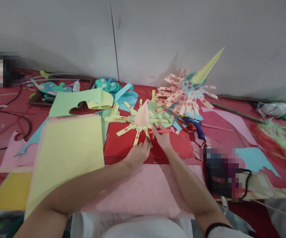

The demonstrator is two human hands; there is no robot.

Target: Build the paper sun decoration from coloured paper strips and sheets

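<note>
A yellow paper piece [137, 135] with long strips spreading out like rays lies on a red board [118, 142]. Red stars and letters mark its strips, and a pale pink paper cone [142, 115] stands at its centre. My left hand [141, 150] has its fingers closed at the lower end of a front strip. In my right hand [161, 136] is an orange-red marker pen [166, 131], its tip down by the same strip. My fingers partly hide the strip's end and the pen tip.
Behind stands a decorated paper cone hat [192, 89]. A blue glue gun [198, 127] and scissors [174, 114] lie right of the board. Yellow sheets [71, 142] are stacked at left, beside a green cut sheet [76, 99]. Green-and-red fluff [281, 138] lies far right.
</note>
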